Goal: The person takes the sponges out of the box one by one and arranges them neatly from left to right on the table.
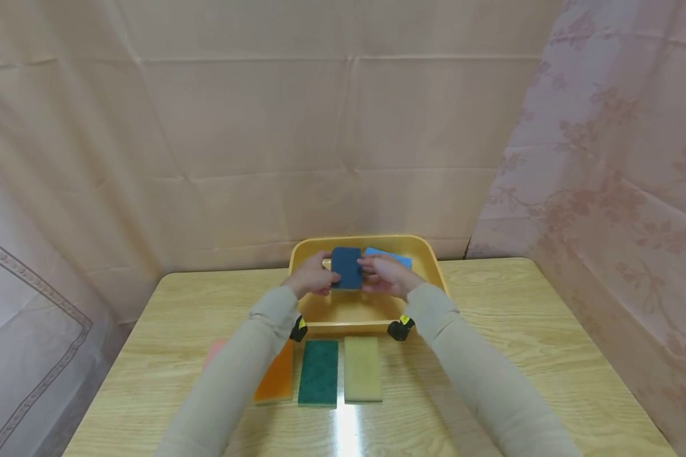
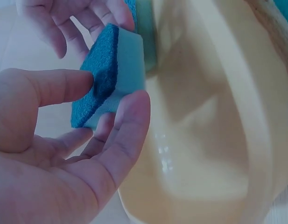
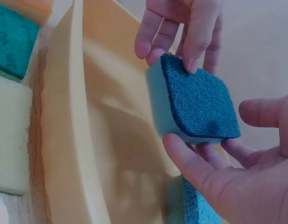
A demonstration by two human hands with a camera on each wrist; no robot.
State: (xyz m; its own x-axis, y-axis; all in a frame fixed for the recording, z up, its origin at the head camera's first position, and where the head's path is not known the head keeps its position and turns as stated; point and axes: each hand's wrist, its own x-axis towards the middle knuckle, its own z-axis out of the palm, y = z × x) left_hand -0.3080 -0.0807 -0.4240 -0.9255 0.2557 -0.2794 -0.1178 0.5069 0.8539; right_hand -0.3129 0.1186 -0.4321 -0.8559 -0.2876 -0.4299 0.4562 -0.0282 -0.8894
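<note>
- The sponge [image 1: 347, 268] is held up over the tray [image 1: 322, 327], clear of its floor, with its dark blue scour face [image 3: 207, 105] and pale foam [image 3: 158, 100] both showing in the wrist views.
- The left hand [image 1: 312, 276], at the sponge's nine o'clock in the head view, pinches it: thumb pressed on the scour face, fingers against the foam.
- The right hand [image 1: 390, 276], at three o'clock, is loosely spread. Its fingers touch the foam edge, while the thumb stands off the sponge.
- It should be light and hard to break. The foam will likely squash under pressure; the scour face looks rough and somewhat stiffer, so slipping seems unlikely. Whether it is damp cannot be told.
- A light pinch across scour face and foam, near an edge, ought to be enough; squeezing would only bend it.
- A light blue sponge [image 1: 390, 257] lies in the tray, between two and three o'clock from the held one.
- On the table [image 1: 486, 317] wait yellow [image 1: 363, 369] near six, green [image 1: 318, 373] between six and seven, orange [image 1: 279, 377] at seven.
</note>
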